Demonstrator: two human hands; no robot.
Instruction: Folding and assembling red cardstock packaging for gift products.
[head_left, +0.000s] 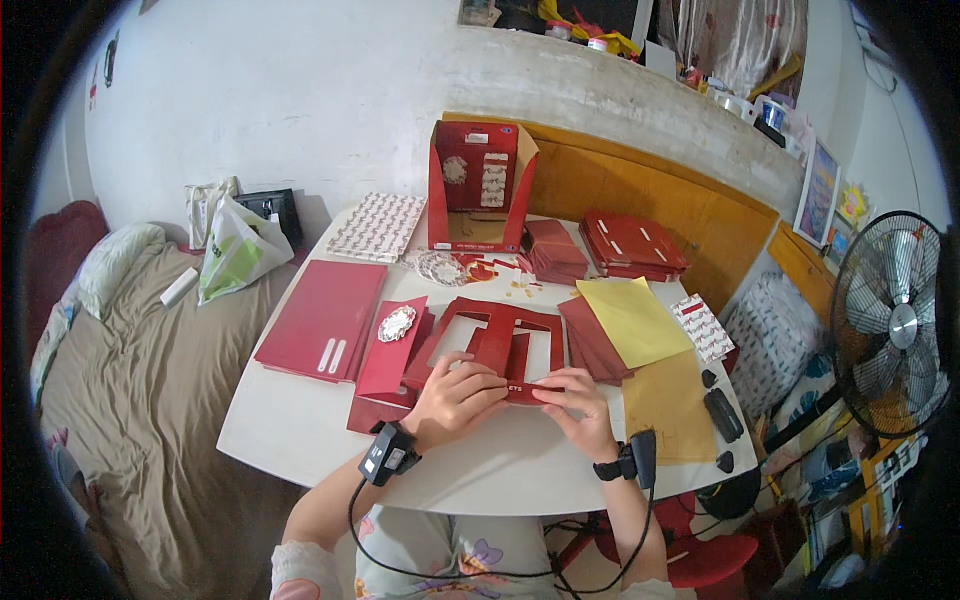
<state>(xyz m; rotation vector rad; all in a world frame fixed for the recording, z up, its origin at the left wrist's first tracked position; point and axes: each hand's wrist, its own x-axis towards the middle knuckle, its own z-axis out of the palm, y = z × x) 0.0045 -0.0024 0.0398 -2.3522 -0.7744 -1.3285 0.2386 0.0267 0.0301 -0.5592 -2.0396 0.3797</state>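
Place: a home bedroom used for paper craft work.
Bed: a bed (130, 400) with a brown sheet and a pillow (115, 262) stands just left of the white table (300, 430).
Walls: rough whitewashed plaster, with a concrete shelf (640, 80) crowded with household odds and ends.
Fan: a standing fan (890, 325) stands at the right.
Wood: an orange wooden board (650, 190) leans behind the table.
Work signs: stacks of red card pieces (630, 245), a red display box (478, 190), yellow sheets (635, 320) and patterned sticker sheets (378, 228) cover the tabletop.
Clutter: a plastic bag (235, 255) lies on the bed, and framed pictures (818, 190) stand to the right.
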